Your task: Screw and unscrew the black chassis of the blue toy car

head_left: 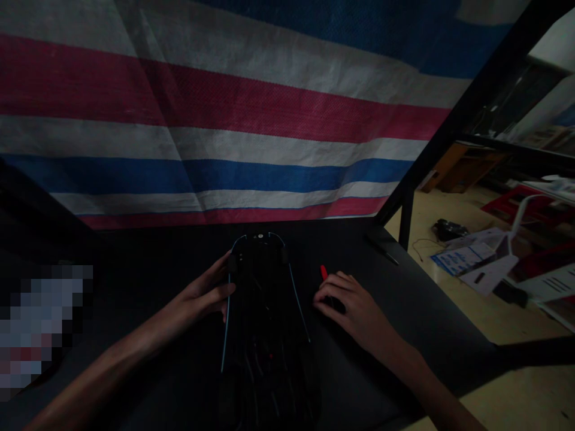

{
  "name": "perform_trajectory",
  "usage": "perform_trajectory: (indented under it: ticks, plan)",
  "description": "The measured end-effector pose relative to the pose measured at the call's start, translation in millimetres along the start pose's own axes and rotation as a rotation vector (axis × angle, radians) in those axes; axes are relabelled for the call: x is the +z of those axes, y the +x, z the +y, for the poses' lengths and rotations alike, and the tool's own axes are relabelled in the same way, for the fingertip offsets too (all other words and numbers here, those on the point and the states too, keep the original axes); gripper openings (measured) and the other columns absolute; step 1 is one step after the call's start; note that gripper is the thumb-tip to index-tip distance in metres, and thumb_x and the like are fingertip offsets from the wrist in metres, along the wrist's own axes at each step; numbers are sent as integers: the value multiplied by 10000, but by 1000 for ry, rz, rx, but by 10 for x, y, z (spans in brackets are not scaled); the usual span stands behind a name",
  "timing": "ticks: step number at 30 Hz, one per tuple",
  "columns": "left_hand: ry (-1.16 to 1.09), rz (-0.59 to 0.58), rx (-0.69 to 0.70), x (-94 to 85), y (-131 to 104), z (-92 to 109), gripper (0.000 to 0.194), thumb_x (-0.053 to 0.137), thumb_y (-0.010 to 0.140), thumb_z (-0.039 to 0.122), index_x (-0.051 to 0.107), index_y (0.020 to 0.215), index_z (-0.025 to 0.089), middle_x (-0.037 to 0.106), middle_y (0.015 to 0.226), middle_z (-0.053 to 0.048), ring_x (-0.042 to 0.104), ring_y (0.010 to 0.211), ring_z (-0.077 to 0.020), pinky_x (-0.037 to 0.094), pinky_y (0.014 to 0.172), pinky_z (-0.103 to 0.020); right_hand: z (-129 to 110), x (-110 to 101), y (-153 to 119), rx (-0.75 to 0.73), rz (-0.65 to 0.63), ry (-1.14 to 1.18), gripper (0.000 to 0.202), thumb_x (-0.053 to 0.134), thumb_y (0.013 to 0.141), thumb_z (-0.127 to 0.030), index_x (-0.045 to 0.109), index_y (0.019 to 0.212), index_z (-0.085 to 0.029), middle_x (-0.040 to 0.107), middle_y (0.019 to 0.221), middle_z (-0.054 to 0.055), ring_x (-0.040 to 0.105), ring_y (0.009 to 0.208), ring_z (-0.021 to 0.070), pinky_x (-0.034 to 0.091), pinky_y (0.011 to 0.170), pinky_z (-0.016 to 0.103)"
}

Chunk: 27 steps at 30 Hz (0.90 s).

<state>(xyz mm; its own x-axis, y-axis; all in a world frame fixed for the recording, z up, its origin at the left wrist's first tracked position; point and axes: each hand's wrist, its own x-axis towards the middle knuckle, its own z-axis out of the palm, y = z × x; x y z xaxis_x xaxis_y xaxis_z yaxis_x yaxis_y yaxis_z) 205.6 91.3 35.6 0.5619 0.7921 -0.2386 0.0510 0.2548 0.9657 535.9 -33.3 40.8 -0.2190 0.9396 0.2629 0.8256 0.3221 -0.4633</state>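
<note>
A long black car-like body (265, 311) with wheels and thin blue edge lines lies lengthwise on the dark table (179, 353). My left hand (213, 290) grips its left side near the far end, thumb on the upper edge and the other fingers partly hidden behind it. To the right of the body, my right hand (339, 296) rests low over the table with its fingers curled around a dark tool. The tool's red end (324, 272) sticks out beyond the fingers; the rest is hidden or too dark to make out.
A thin dark tool (384, 250) lies at the table's back right. Behind the table hangs a striped sheet (269, 108), beside a black frame post (406, 218). Boxes and a red stool (512, 203) stand on the floor at the right. A blurred-out area covers the far left.
</note>
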Motion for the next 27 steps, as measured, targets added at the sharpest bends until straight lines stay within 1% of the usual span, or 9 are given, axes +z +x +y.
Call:
perform_trajectory:
  ticks: [3, 7, 11, 14, 17, 20, 22, 24, 27]
  plan:
    - [21, -3, -2, -10, -1, -4, 892, 795, 948, 540, 318, 1700, 484, 240, 1838, 31, 428, 1543, -453, 601, 1032, -479, -31, -42, 57, 47, -2, 96, 65, 728, 1012, -157, 733, 994, -219, 753, 989, 14, 712, 955, 209, 507, 929, 404]
    - [46, -18, 4, -36, -7, -13, 839, 763, 978, 523, 326, 1693, 498, 281, 1825, 49, 363, 1600, -415, 549, 1132, -472, -108, -139, 206, 151, 27, 351, 50, 716, 1029, -261, 744, 995, -238, 779, 950, -3, 746, 881, 179, 538, 799, 324]
    - [48, -8, 0, -42, -5, -20, 854, 764, 973, 528, 316, 1699, 492, 273, 1828, 40, 374, 1595, -424, 540, 1149, -493, -156, -185, 356, 184, 75, 535, 68, 760, 986, -306, 744, 972, -241, 799, 936, -8, 769, 890, 173, 555, 797, 297]
    - [34, -17, -9, -36, 0, -26, 866, 758, 977, 532, 288, 1704, 507, 274, 1828, 31, 418, 1567, -438, 557, 1127, -526, -169, -169, 419, 191, 63, 629, 91, 794, 950, -311, 739, 937, -239, 796, 904, -15, 766, 864, 161, 559, 795, 285]
    - [38, -33, 12, -41, -1, -33, 823, 746, 992, 518, 310, 1690, 527, 269, 1829, 48, 416, 1573, -423, 554, 1133, -526, -185, -136, 438, 192, 24, 666, 102, 815, 931, -313, 751, 906, -238, 794, 884, -22, 756, 840, 151, 551, 783, 275]
    - [54, -11, 13, -46, -9, -35, 794, 749, 993, 515, 348, 1678, 523, 292, 1821, 53, 379, 1598, -407, 519, 1178, -512, -208, -110, 433, 199, -11, 693, 82, 821, 926, -313, 784, 911, -243, 802, 887, -22, 753, 843, 153, 543, 773, 270]
    - [42, 6, 3, -46, -13, -34, 806, 771, 975, 521, 364, 1670, 525, 312, 1814, 49, 420, 1571, -423, 546, 1152, -509, -228, -109, 426, 213, -20, 708, 68, 815, 932, -312, 804, 924, -246, 808, 893, -19, 754, 847, 157, 541, 761, 266]
    - [24, 8, -6, -44, -14, -34, 816, 786, 963, 520, 370, 1664, 536, 329, 1808, 49, 487, 1522, -428, 597, 1089, -489, -256, -125, 418, 206, -21, 681, 58, 803, 944, -303, 822, 944, -248, 809, 896, -15, 750, 844, 158, 538, 750, 263]
    - [27, 10, 0, -35, -14, -26, 814, 790, 967, 503, 376, 1667, 520, 340, 1804, 44, 490, 1517, -417, 620, 1045, -441, -307, -170, 410, 131, -7, 585, 59, 784, 970, -271, 839, 978, -252, 804, 907, -12, 739, 838, 152, 530, 751, 261]
